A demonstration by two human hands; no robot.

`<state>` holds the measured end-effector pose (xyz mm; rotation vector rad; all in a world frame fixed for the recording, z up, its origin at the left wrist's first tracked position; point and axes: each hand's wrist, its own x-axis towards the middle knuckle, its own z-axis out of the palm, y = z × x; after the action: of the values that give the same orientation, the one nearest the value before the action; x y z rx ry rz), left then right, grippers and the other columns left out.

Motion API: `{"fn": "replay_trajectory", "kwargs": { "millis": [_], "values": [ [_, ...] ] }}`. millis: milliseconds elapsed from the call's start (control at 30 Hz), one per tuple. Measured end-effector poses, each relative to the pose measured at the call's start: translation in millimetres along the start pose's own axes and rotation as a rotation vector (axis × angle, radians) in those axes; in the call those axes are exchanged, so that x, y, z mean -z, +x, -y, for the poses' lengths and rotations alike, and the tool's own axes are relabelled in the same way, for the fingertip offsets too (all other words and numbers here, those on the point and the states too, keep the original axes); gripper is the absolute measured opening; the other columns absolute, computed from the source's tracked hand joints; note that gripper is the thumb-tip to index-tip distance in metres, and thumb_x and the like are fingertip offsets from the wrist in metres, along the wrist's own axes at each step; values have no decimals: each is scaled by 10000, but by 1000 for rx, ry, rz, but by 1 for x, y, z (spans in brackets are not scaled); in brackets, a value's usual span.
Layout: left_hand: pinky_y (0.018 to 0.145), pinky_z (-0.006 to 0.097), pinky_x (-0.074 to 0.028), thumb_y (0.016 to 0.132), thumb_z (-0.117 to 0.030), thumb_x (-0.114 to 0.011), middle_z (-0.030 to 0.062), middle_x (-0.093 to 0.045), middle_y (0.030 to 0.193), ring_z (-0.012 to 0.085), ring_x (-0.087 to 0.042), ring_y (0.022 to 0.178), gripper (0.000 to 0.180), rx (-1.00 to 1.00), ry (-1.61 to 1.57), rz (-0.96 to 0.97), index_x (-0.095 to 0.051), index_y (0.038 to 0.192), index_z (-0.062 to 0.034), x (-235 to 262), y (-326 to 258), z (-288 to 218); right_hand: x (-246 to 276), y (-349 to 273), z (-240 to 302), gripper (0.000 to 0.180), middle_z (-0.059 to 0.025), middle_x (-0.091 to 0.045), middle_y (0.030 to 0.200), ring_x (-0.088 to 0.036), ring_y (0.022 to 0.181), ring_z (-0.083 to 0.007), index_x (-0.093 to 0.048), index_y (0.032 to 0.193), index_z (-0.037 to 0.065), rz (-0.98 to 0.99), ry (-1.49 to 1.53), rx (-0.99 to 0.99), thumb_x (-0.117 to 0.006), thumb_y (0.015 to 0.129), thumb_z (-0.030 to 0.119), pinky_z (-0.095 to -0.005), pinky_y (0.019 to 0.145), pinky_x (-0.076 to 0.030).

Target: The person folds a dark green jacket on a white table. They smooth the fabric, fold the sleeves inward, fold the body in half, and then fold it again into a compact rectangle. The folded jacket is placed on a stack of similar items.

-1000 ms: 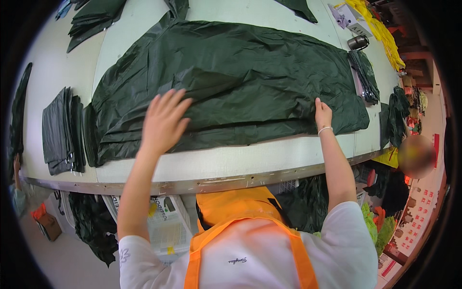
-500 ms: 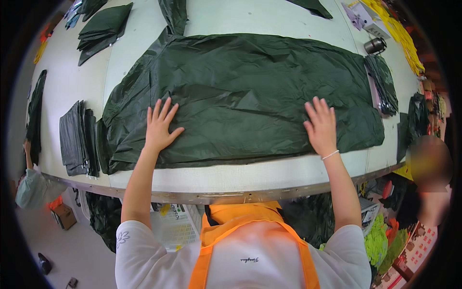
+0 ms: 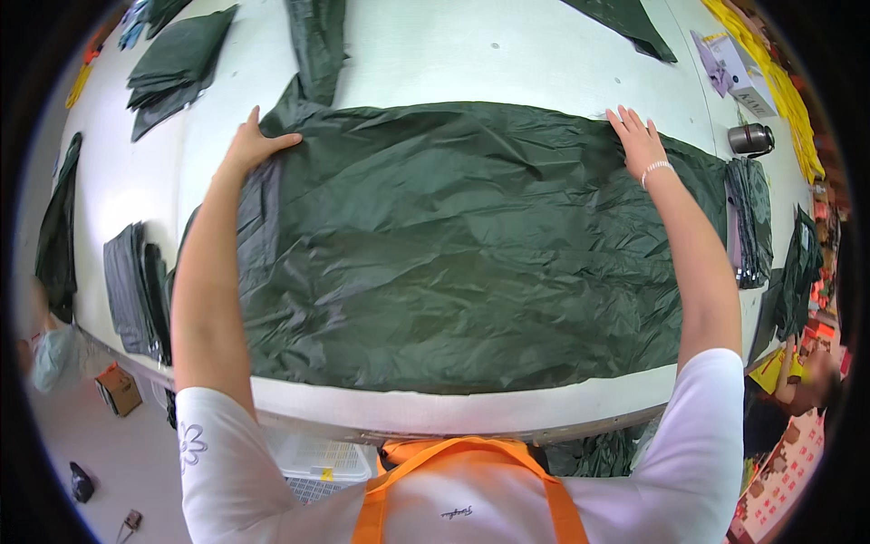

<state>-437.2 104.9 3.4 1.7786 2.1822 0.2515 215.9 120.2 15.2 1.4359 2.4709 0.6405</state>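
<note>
Spread over the white table [image 3: 408,68] in front of me is a dark green garment [image 3: 453,245] of thin, shiny, creased fabric. A narrow sleeve-like strip [image 3: 315,50] runs away from its far left corner. My left hand [image 3: 254,148] rests at that corner, thumb stretched apart from the fingers. On the far right edge lies my right hand [image 3: 637,140], palm down with fingers extended and a light bracelet at the wrist. Both hands are open and touch the cloth without gripping it.
Folded dark green pieces lie in a left stack [image 3: 131,290], a far-left stack [image 3: 181,63] and a right stack [image 3: 750,218]. A metal cup [image 3: 750,139] and a white box [image 3: 739,72] stand at the right. Other people are partly visible at both sides.
Both hands have slid away from me, from the garment's middle to its far edge; the left also moved leftward. The cloth's near edge now appears lower in view, and its surface shows more creases.
</note>
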Motion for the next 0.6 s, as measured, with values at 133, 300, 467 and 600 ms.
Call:
{"fn": "replay_trajectory", "kwargs": {
  "millis": [133,300,467,600],
  "values": [
    [848,357,-476,558,-386,-855,226,-635,1041,278,-623,941,853,-5,-125,230,-521,1172,103,15,7,-48,19,34,-26,573,-122,-626,1129,-568,1097,-272,-447,1293,140,615,294,-216,-655,769,39,-424,994,-378],
    [636,432,-465,732,-424,-745,209,-631,704,362,-620,685,479,-119,160,4,-653,802,40,13,-14,-51,24,-35,-69,410,-106,-652,930,-609,947,-282,-555,1134,124,587,70,-143,-695,749,105,-402,821,-460],
    [662,454,-454,839,-286,-657,189,-640,818,388,-597,754,289,-295,279,-620,-656,896,-4,71,-167,-6,103,-175,-74,598,-65,-578,887,-582,838,-263,-583,1170,146,-130,216,-258,-644,611,-56,-367,707,-490],
    [899,439,-444,778,-254,-700,226,-558,1225,408,-560,1071,573,-459,155,-779,-520,1209,77,59,-302,8,159,-287,-24,693,-81,-450,696,-509,653,-261,-595,1229,140,-189,249,-268,-556,589,-125,-366,589,-456]
  ]
}}
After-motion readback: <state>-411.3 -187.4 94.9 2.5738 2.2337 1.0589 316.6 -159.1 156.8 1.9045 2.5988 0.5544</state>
